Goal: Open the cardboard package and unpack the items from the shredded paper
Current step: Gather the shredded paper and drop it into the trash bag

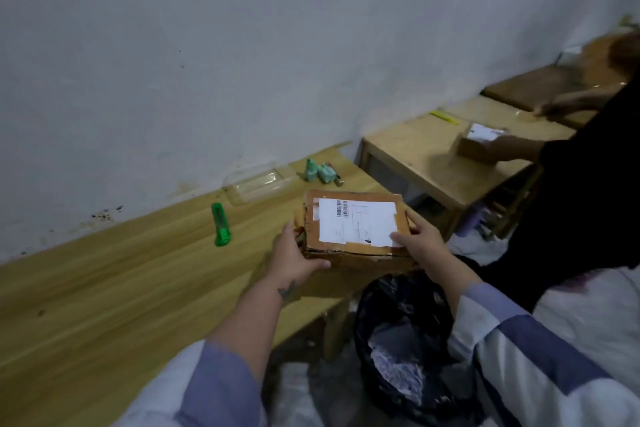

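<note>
Battered matt cardboard package (356, 225), wood-grain table (121, 274)

A pale grey-white wall (242, 45) fills the upper part of the view; it is marked with small dark specks and stains near its foot. A long wooden bench (104, 288) with a light grain is set against it. Further right, just beside the bench's end, a small wooden table (415, 149) is placed against the same wall, and a darker one (533, 87) stands behind it. Below the bench's near edge a bin lined with a black bag (398, 322) is seen, with what may be crumpled plastic on the floor around it. The light is dim and even.
</note>
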Motion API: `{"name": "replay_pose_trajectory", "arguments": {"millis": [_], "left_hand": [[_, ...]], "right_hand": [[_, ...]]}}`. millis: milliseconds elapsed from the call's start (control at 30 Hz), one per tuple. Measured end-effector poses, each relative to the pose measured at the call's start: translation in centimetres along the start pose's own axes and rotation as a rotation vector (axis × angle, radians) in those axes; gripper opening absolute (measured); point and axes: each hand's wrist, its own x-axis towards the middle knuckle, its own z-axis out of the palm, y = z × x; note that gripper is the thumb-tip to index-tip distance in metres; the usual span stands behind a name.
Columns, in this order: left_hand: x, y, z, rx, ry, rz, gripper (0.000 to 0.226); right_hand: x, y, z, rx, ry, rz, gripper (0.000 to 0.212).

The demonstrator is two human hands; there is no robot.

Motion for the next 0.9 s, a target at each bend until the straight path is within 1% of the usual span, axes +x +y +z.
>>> {"name": "replay_pose_trajectory", "arguments": {"millis": [67, 200, 300, 400, 433, 500, 633, 800, 900], "left_hand": [[-0.2, 1.1, 3.9, 0.059, -0.059, 0.033, 0.106], [-0.8, 2.5, 11.4, 0.092, -0.145, 0.052, 0.101], [-1.5, 3.0, 15.9, 0.076, -0.210, 0.012, 0.098], [-1.6, 2.5, 19.6, 0.057, -0.290, -0.037, 0.105], [-1.6, 2.2, 20.6, 0.054, -0.308, -0.063, 0.103], [-1.5, 1.4, 22.5, 0.071, -0.346, -0.099, 0.097], [-0.8, -0.9, 25.8, 0.115, -0.413, -0.181, 0.089], [1.7, -5.7, 28.8, 0.142, -0.432, -0.339, 0.092], [3.8, -9.1, 30.5, 0.157, -0.457, -0.420, 0.086]], "right_hand": [[-0.2, 2.1, -4.1, 0.045, 0.041, -0.013, 0.071], [-1.0, 5.9, -11.2, 0.075, 0.140, 0.015, 0.072], [-1.5, 9.1, -15.1, 0.100, 0.204, 0.067, 0.071], [-1.5, 12.8, -17.8, 0.116, 0.253, 0.153, 0.074], [-1.4, 14.0, -18.3, 0.125, 0.264, 0.187, 0.076], [-1.1, 16.5, -19.1, 0.143, 0.270, 0.260, 0.076], [-0.3, 20.8, -19.0, 0.133, 0.292, 0.371, 0.052], [2.9, 26.5, -16.8, 0.112, 0.285, 0.497, 0.047], [5.4, 29.8, -14.8, 0.092, 0.274, 0.562, 0.048]]}}
